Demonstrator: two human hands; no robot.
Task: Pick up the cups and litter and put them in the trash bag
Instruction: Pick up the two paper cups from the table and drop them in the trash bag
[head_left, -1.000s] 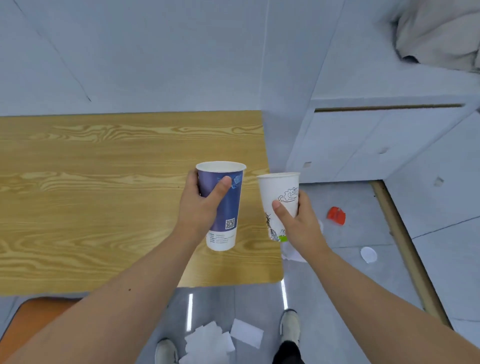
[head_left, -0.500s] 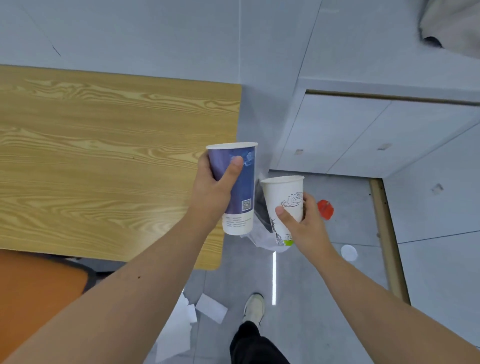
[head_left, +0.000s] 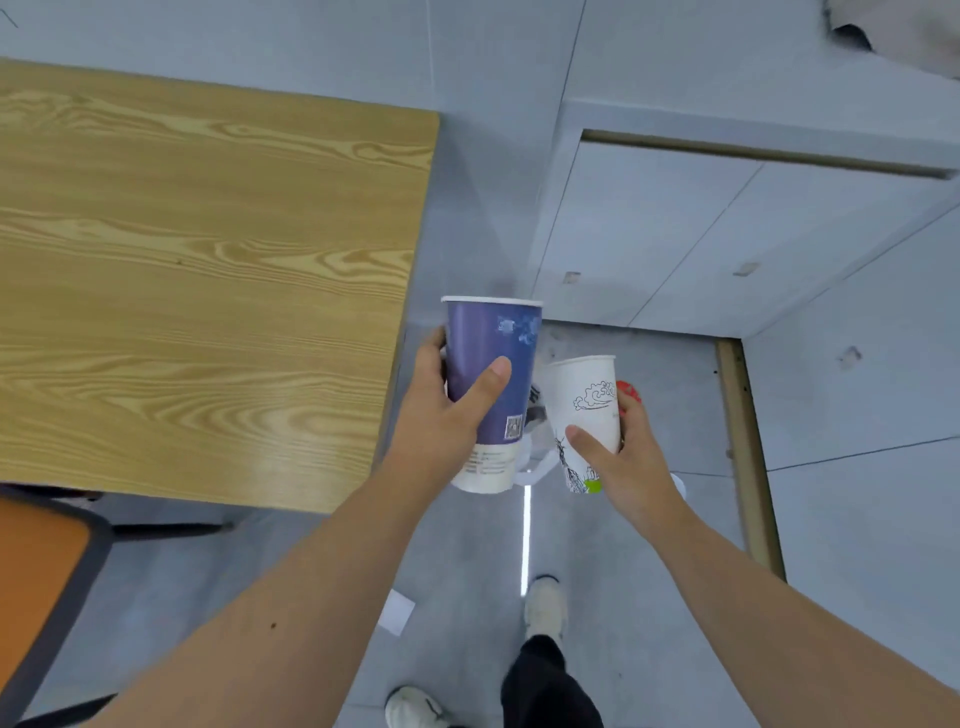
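- Both cups had left the wooden table (head_left: 208, 260) since a second before, now off its right edge, over the grey floor (head_left: 649, 545);
- left hand (head_left: 441, 415) wrapped around the tall blue cup (head_left: 493, 364), upright;
- right hand (head_left: 623, 457) gripped the white printed cup (head_left: 584, 405), tilted slightly, just beside the blue one;
- paper scrap (head_left: 397, 612) lay on the floor near a shoe (head_left: 543, 603); red litter (head_left: 629, 389) partly hidden behind the white cup.

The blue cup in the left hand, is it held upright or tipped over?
Nearly upright. The blue cup has its rim on top and its white base below, leaning only slightly in the left hand. Its inside is not visible.
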